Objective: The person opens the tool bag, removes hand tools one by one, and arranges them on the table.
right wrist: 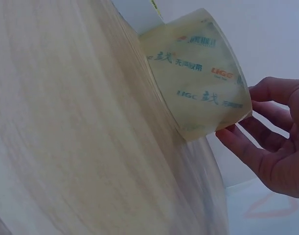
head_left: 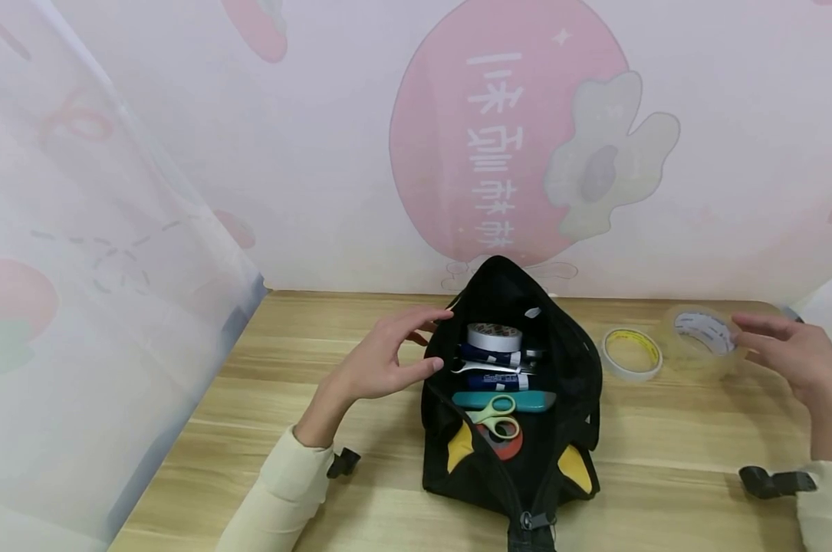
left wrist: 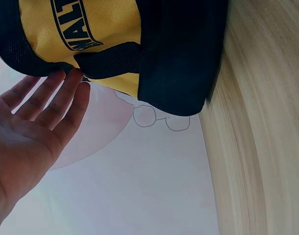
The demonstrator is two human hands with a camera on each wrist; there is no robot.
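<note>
An unzipped black bag (head_left: 439,452) with yellow patches stands on the table. Inside it lie green-handled scissors (head_left: 501,427), a teal utility knife (head_left: 540,401), a white tape roll (head_left: 493,337), dark blue tubes (head_left: 491,381) and a red round item (head_left: 508,448). My left hand (head_left: 388,356) is at the bag's left side, fingers extended; in the left wrist view, its fingertips (left wrist: 80,90) meet the bag's edge near a black strap. My right hand (head_left: 798,356) pinches the right rim of a wide clear packing tape roll (right wrist: 198,78), which sits on the table.
A narrower white tape roll (head_left: 631,374) lies between the bag and the clear roll. A printed pale cloth (head_left: 319,192) hangs behind the wooden table (head_left: 264,368) and along its left side. The bag's zipper pull (head_left: 533,521) points toward the front.
</note>
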